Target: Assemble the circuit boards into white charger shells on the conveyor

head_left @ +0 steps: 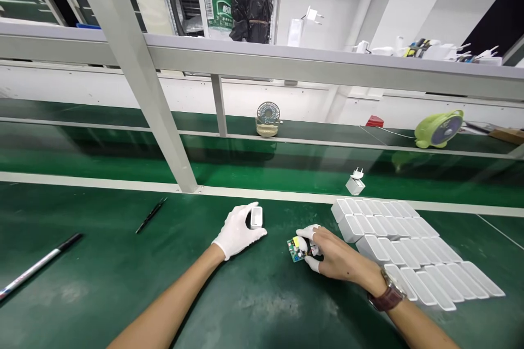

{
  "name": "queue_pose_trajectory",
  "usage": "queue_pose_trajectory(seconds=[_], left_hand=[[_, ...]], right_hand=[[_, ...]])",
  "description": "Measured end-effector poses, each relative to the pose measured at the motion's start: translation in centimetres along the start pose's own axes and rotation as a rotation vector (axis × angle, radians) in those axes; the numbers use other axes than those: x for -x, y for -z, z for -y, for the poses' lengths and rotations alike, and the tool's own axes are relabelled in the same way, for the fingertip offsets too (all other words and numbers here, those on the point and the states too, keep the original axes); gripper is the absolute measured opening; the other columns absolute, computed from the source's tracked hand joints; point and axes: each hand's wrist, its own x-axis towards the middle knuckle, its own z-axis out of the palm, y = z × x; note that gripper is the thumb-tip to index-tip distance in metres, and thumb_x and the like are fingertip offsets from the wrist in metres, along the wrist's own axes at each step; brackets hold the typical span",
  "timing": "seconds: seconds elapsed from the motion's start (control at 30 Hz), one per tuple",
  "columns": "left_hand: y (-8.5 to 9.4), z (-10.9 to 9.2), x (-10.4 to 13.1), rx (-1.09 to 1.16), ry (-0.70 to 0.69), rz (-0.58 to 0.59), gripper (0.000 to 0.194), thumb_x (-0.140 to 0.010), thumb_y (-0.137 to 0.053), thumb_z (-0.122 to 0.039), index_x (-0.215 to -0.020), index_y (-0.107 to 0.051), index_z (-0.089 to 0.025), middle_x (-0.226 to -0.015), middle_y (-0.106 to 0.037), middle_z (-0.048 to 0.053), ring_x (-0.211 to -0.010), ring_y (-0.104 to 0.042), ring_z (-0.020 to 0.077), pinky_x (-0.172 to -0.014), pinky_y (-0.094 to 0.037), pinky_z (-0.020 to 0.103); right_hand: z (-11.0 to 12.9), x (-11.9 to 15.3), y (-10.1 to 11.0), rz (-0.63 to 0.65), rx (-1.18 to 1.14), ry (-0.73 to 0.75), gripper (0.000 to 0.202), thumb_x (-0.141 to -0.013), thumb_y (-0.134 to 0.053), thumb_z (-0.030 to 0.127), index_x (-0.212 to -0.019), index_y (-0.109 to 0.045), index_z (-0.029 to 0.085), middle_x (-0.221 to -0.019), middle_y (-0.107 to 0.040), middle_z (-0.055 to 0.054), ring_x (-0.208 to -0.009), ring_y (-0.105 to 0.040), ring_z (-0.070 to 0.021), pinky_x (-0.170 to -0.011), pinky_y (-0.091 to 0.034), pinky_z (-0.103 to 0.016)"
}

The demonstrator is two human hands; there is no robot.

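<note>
My left hand (pixel 240 230), in a white glove, has its thumb and fingers closed around a small white plastic charger housing (pixel 256 218) on the green tabletop. The housing's open end faces up toward me. To the right, my right hand (pixel 323 250) wears white finger cots and grips a small green circuit board (pixel 295 249). Yellow, white and blue components show on the board; part of it is hidden under my fingers. Beside my right forearm stand rows of white plastic housings (pixel 397 248).
A black pen-like tool (pixel 151 216) and a marker (pixel 39 266) lie on the left. A plug adapter (pixel 356 182) is beyond the table's back rail. A slanted metal post (pixel 151 92) and an overhead shelf (pixel 286 59) frame the back. Two fans stand farther off.
</note>
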Motion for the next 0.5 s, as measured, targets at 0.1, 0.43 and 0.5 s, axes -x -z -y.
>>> queue_pose_trajectory(seconds=[0.1,0.43,0.5], left_hand=[[-0.2,0.0,0.5,0.047,-0.128,-0.056,0.060,-0.066,-0.078,-0.031,-0.123,-0.058,-0.023,-0.123,-0.059,0.008,-0.115,-0.058,0.0286,-0.104,-0.046,0.045],[-2.2,-0.6,3.3,0.057,-0.510,-0.128,0.073,-0.076,-0.070,-0.017,-0.141,-0.037,-0.024,-0.129,-0.057,0.013,-0.119,-0.058,0.0280,-0.101,-0.052,0.048],[-2.2,-0.8,3.5,0.054,-0.531,-0.129,0.072,-0.078,-0.070,-0.019,-0.142,-0.037,-0.024,-0.127,-0.058,0.014,-0.118,-0.059,0.0279,-0.098,-0.053,0.047]], right_hand=[[1.2,-0.9,0.8,-0.132,-0.053,0.053,0.053,-0.083,-0.058,0.014,-0.135,-0.049,0.019,-0.115,-0.060,-0.012,-0.101,-0.062,-0.0245,-0.089,-0.055,-0.041],[3.7,-2.3,-1.4,-0.506,-0.071,0.297,0.064,-0.086,-0.062,0.010,-0.145,-0.039,0.021,-0.127,-0.057,-0.014,-0.120,-0.056,-0.0283,-0.097,-0.053,-0.047],[3.9,-1.9,-1.7,-0.532,-0.039,0.348,0.069,-0.085,-0.063,0.007,-0.147,-0.037,0.020,-0.126,-0.058,-0.015,-0.121,-0.055,-0.0292,-0.098,-0.053,-0.049]])
